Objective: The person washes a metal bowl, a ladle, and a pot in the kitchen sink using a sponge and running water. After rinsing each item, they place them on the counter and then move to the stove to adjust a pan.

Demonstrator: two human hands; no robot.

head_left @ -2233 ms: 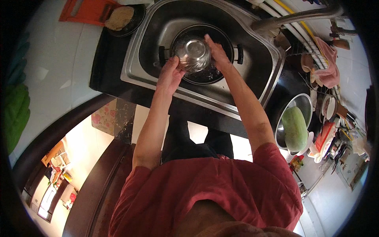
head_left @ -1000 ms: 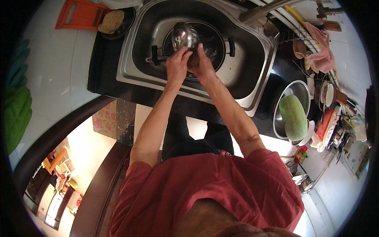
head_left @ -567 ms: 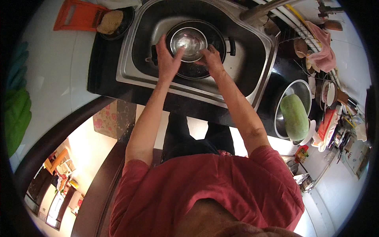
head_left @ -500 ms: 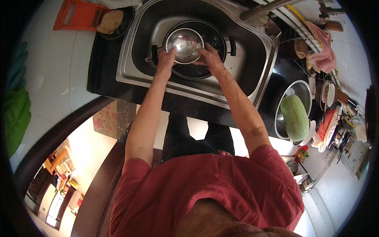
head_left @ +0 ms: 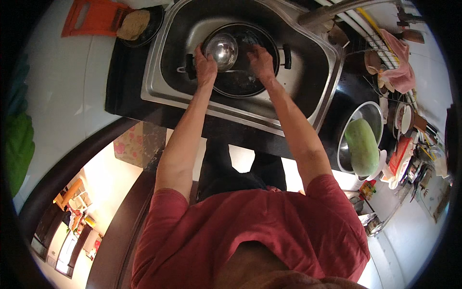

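My left hand (head_left: 207, 67) grips the left rim of a small shiny metal bowl (head_left: 223, 51), which tilts over a wide black pot (head_left: 240, 90). The pot has two side handles and stands in the steel sink (head_left: 308, 86). Over the right part of the pot hovers my right hand (head_left: 261, 63), apart from the bowl. Its fingers are loosely bent and slightly blurred, with nothing visible in them. Something pale and wet shows inside the pot near the fingertips, too indistinct to name.
On the right counter, a large metal basin (head_left: 342, 154) holds a long green melon (head_left: 362, 148). The faucet (head_left: 327, 12) reaches over the sink's far right. An orange grater-like board (head_left: 91, 18) and a dark dish with a tan round thing (head_left: 134, 25) lie at far left.
My right hand has let go of the bowl and shifted right. The bowl, now in my left hand alone, has moved slightly left and tipped.
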